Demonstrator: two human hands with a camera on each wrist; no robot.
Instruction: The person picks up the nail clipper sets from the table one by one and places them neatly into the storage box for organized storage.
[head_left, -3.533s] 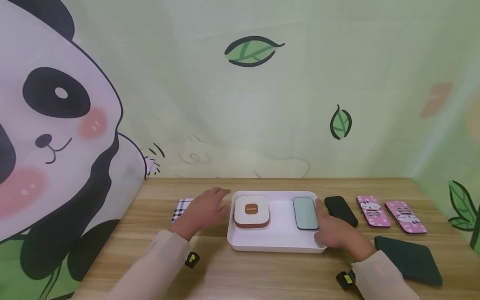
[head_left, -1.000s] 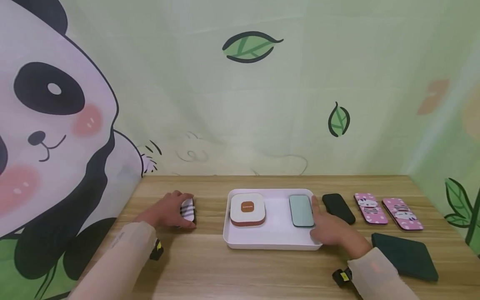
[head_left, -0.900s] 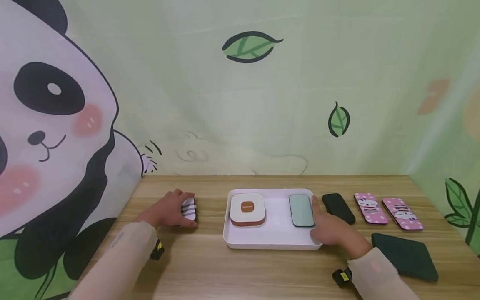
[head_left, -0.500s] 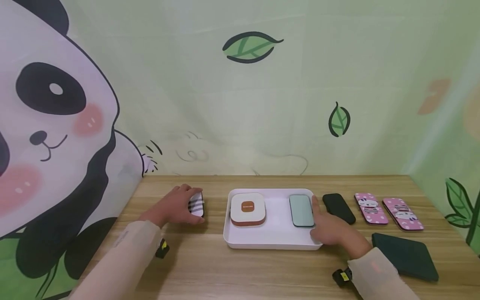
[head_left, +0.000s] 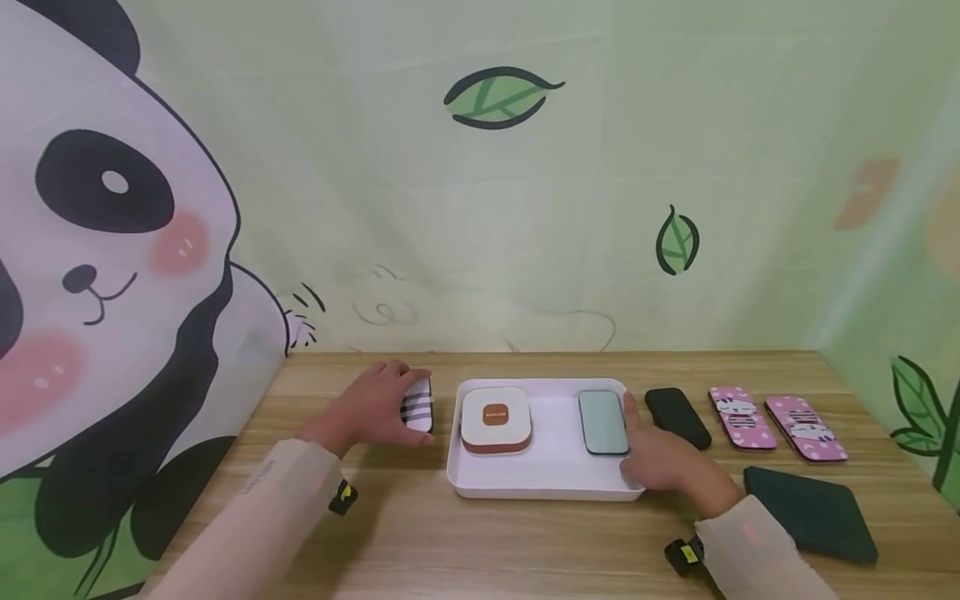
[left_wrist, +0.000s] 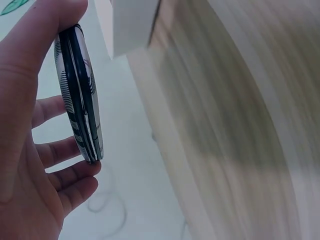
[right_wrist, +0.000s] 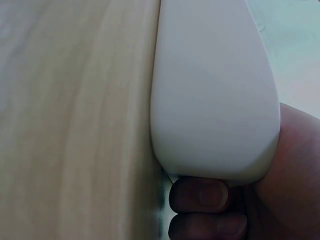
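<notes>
Between thumb and fingertips, my left hand [head_left: 372,406] grips a slim plaid case [head_left: 417,407] by its edges, just left of the white tray [head_left: 551,461]. The left wrist view shows the case [left_wrist: 82,95] edge-on, with a dark seam; the thumb is at one end and the fingers are at the other. My right hand [head_left: 663,458] holds the tray's right end. In the right wrist view its curled fingers [right_wrist: 200,195] lie against the tray's end wall [right_wrist: 215,100]. Inside the tray, a white box with a brown label [head_left: 495,417] sits left and a mint-green case [head_left: 603,423] right.
A black case [head_left: 678,417], a pink patterned case [head_left: 742,418] and another pink case [head_left: 806,428] lie right of the tray. A dark green flat case [head_left: 812,514] lies beside the right sleeve [head_left: 765,546]. The wooden table [head_left: 450,550] ends at a printed backdrop [head_left: 525,225].
My left hand came down from beside the tray to the plaid case at the left, took hold of it and carried it right, towards the tray. The right hand has stayed at the tray's end.
</notes>
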